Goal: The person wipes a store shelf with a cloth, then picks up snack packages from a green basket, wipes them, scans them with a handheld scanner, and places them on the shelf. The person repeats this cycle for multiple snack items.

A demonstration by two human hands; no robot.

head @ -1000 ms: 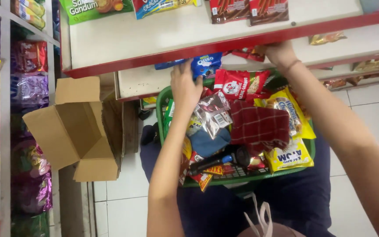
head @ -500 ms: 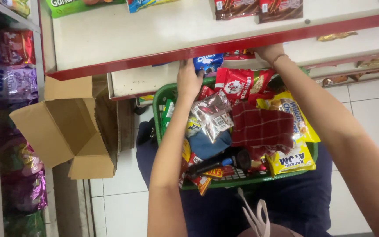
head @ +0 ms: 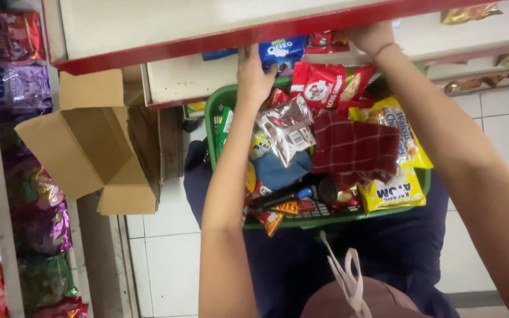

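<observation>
Left hand (head: pixel 254 73) gripped blue biscuit pack (head: pixel 283 52) at red shelf edge (head: pixel 219 38); right hand (head: pixel 371 36) reached under shelf, grip hidden, cannot tell. Green basket (head: pixel 212 118) on lap remained heaped with snack packets (head: pixel 325 88); shelving seemingly far from finished

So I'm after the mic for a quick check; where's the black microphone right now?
In the head view the black microphone lies low in the green basket, left of centre, below the blue cloth and beside the left forearm.
</observation>
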